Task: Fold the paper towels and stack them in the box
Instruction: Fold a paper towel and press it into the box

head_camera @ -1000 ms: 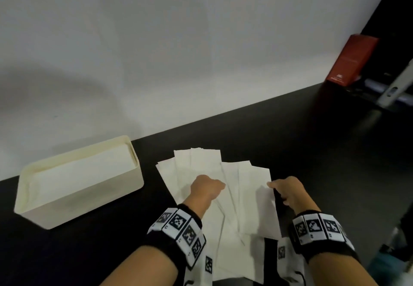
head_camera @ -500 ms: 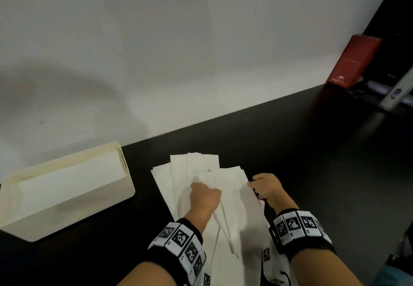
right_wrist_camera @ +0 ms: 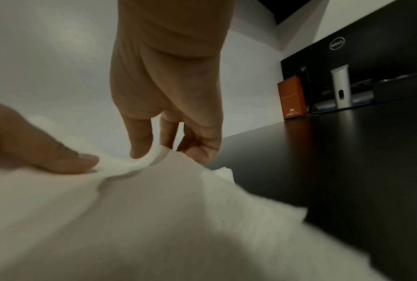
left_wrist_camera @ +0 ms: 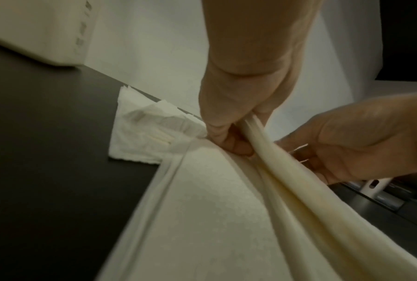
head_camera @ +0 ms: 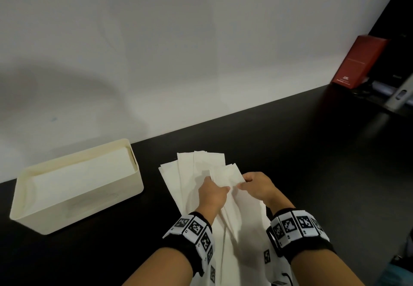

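Note:
Several long white paper towels (head_camera: 196, 169) lie fanned on the black table (head_camera: 290, 156) in front of me. My left hand (head_camera: 213, 193) and right hand (head_camera: 257, 185) meet over the pile and both pinch the top paper towel (head_camera: 225, 175), lifting its far end. In the left wrist view the left hand (left_wrist_camera: 229, 133) grips a doubled edge of that towel (left_wrist_camera: 274, 157). The right wrist view shows the right hand (right_wrist_camera: 154, 152) pinching a curled towel corner (right_wrist_camera: 140, 165). A cream box (head_camera: 73, 205) with folded towels (head_camera: 80, 176) inside stands to the left.
A red box (head_camera: 357, 62) and a black monitor (head_camera: 400, 39) on a white stand (head_camera: 400, 94) sit at the far right. A pale wall (head_camera: 156, 50) runs along the table's back edge. Bare black tabletop lies to the right of the pile.
My right hand has carried the towel's right edge leftward until it meets my left hand. The two hands, apart a second ago, now hold the same towel close together.

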`<state>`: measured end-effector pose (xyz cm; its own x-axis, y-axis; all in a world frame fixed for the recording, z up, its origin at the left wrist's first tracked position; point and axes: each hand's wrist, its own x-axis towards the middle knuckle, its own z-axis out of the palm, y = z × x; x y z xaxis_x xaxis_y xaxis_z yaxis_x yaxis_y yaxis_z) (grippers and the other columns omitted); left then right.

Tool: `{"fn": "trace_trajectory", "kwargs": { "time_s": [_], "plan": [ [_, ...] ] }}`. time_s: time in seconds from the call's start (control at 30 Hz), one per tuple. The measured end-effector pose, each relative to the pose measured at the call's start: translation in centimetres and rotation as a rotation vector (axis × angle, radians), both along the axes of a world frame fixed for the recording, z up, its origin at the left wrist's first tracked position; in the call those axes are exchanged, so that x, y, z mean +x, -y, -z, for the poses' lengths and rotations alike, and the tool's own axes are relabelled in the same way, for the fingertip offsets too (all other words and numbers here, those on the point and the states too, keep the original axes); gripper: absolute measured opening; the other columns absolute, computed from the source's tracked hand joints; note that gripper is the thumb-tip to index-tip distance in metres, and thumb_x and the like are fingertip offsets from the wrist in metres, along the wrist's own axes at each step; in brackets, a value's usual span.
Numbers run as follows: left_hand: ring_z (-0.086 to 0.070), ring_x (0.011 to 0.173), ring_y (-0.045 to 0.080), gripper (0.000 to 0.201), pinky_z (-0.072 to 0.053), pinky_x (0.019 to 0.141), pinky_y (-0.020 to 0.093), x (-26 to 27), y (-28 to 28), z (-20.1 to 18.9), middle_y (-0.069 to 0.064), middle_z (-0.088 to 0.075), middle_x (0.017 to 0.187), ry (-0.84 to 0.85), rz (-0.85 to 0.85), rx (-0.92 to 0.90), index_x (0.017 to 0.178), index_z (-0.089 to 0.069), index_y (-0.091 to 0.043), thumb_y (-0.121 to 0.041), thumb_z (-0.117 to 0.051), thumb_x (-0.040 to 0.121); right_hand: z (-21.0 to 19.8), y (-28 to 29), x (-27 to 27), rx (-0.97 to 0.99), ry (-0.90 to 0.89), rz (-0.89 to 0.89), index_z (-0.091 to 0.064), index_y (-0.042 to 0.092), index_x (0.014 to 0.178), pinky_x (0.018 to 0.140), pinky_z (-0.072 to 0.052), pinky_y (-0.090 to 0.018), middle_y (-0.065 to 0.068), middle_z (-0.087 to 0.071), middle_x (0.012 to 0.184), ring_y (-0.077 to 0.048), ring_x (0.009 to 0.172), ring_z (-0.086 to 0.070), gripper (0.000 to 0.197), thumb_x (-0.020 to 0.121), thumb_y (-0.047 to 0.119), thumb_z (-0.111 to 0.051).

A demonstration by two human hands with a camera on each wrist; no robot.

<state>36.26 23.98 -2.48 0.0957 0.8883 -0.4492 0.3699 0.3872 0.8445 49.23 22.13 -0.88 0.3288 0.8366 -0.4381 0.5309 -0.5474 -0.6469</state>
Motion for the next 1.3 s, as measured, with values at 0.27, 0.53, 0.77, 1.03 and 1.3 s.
{"fn": "trace_trajectory", "kwargs": {
  "time_s": [0.27,0.53,0.77,1.03,1.3],
  "plan": [
    [-0.06,0.104,0.021,0.034,-0.048,0.093,0.034,-2.2,0.3,-2.2,0.001,-0.064,0.113,0.416,-0.159,0.017,0.123,-0.056,-0.015,-0.016,-0.063,0.089,-1.2,1.2,1.1,-0.004,-0.095,-0.032,-0.052,0.019,0.128,0.094,-0.048,-0.036,0.0,-0.061,0.123,-0.018,0.11,-0.058,0.058,0.076,0.027,-0.075],
    [-0.068,0.094,0.02,0.025,-0.054,0.081,0.034,-7.0,0.7,-3.3,0.005,-0.074,0.098,0.879,-0.179,-0.05,0.103,-0.066,-0.012,0.002,-0.065,0.083,-3.6,4.2,1.3,0.198,-0.265,0.056,-0.069,0.011,0.081,0.067,-0.052,-0.027,-0.004,-0.071,0.086,-0.019,0.081,-0.066,0.013,0.071,0.009,-0.077],
    [-0.063,0.085,0.009,0.029,-0.05,0.076,0.024,-12.4,0.7,-2.5,-0.009,-0.066,0.088,0.294,0.035,0.199,0.096,-0.064,-0.017,0.0,-0.074,0.076,-2.7,5.5,-1.2,0.416,-0.471,0.219,-0.066,0.007,0.084,0.062,-0.052,-0.03,-0.01,-0.069,0.081,-0.025,0.075,-0.066,0.014,0.074,0.0,-0.073],
    [-0.06,0.099,0.018,0.046,-0.052,0.09,0.037,-12.8,0.4,-1.1,-0.001,-0.06,0.102,0.202,-0.027,0.178,0.101,-0.053,-0.024,0.002,-0.076,0.071,0.3,4.9,-3.7,0.388,-0.533,0.281,-0.067,0.017,0.097,0.076,-0.053,-0.032,-0.006,-0.069,0.096,-0.022,0.09,-0.066,0.032,0.073,-0.004,-0.073],
    [-0.059,0.106,0.016,0.073,-0.051,0.092,0.036,-12.6,0.8,-0.4,-0.001,-0.062,0.116,0.209,-0.022,0.115,0.124,-0.05,-0.017,-0.006,-0.084,0.061,0.7,4.7,-4.4,0.375,-0.525,0.283,-0.067,0.01,0.099,0.08,-0.052,-0.037,-0.009,-0.07,0.097,-0.028,0.096,-0.066,0.029,0.074,-0.003,-0.072]
  ]
}}
